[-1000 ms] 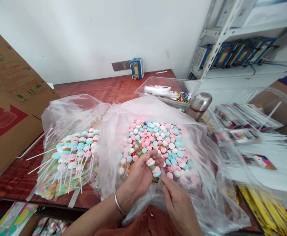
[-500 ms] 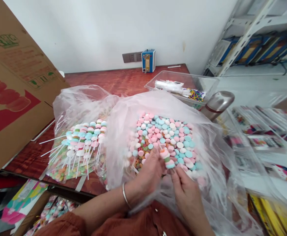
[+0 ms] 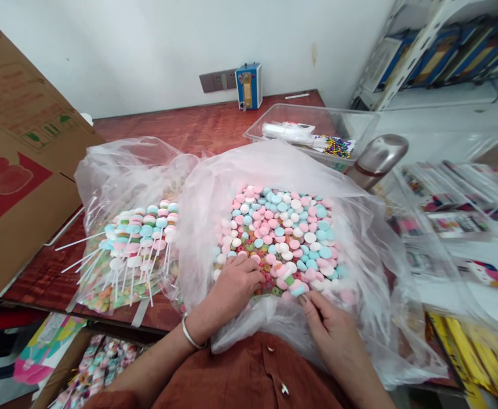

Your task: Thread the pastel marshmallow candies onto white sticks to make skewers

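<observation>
My right hand (image 3: 328, 318) pinches the lower end of a candy skewer (image 3: 289, 281), a short row of pink, white, green and blue pieces. The skewer tilts up and left over an open clear plastic bag (image 3: 257, 156). Flat round marshmallow-like candies (image 3: 317, 236) in pink, white and blue fill much of the bag. Small colourful rings (image 3: 270, 267) lie in its near left part. My left hand (image 3: 238, 284), a bangle at its wrist, reaches down onto these rings with curled fingers. Its fingertips are partly hidden, so what they grip is unclear.
Finished-looking candy skewers (image 3: 142, 233) on white sticks lie on another plastic bag (image 3: 99, 165) at left. A cardboard box (image 3: 23, 130) stands beyond. Behind are a clear tub (image 3: 253, 133), a metal flask (image 3: 379, 159) and a blue device (image 3: 249, 86). An open carton (image 3: 59, 369) sits below left.
My left hand has left the skewer and moved left and down onto the rings. My right hand still holds the skewer's lower end. The view has shifted slightly.
</observation>
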`<state>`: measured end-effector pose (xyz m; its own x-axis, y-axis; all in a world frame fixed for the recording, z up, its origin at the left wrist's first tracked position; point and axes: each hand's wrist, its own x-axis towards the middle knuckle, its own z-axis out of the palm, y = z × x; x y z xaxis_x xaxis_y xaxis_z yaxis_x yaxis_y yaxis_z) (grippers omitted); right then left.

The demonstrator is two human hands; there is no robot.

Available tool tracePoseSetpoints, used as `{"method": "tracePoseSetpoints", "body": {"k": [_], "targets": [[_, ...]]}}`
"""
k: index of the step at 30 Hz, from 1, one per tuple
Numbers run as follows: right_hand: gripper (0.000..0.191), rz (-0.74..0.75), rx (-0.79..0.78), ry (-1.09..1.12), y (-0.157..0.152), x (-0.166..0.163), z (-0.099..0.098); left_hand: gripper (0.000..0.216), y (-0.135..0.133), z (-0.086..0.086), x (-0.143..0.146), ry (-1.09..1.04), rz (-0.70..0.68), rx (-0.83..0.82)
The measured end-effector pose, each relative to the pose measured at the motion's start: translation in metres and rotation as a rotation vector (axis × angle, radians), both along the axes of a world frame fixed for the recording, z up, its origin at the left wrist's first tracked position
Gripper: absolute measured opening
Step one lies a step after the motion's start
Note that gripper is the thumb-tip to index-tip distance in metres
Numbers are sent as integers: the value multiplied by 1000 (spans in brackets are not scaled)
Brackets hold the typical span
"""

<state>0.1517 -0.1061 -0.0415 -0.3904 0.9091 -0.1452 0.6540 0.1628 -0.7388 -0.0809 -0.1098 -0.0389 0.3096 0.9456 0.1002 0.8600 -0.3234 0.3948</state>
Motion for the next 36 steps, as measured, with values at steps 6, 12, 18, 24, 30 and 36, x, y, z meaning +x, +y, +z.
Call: {"method": "tracePoseSetpoints", "body": {"k": [6, 12, 18, 24, 30, 36], "targets": [[36, 93, -28, -59, -13, 5, -4, 8, 2, 15, 5, -338, 298, -96], [36, 56, 27, -91, -15, -2, 0, 8, 4, 18, 14, -544, 407, -236], [36, 43, 163, -64, -16, -6, 2, 26, 7, 19, 17, -1011, 435, -419], [31, 33, 379, -12, -22, -14, -2, 28, 14, 13, 26, -1560, 497, -611], [34, -20, 357, 42, -24, -17, -15, 37, 9, 11, 44, -1744, 538, -823], [39, -86, 142, 126, -20, -21, -17, 38, 6, 19, 61, -1708, 504, -748]]}}
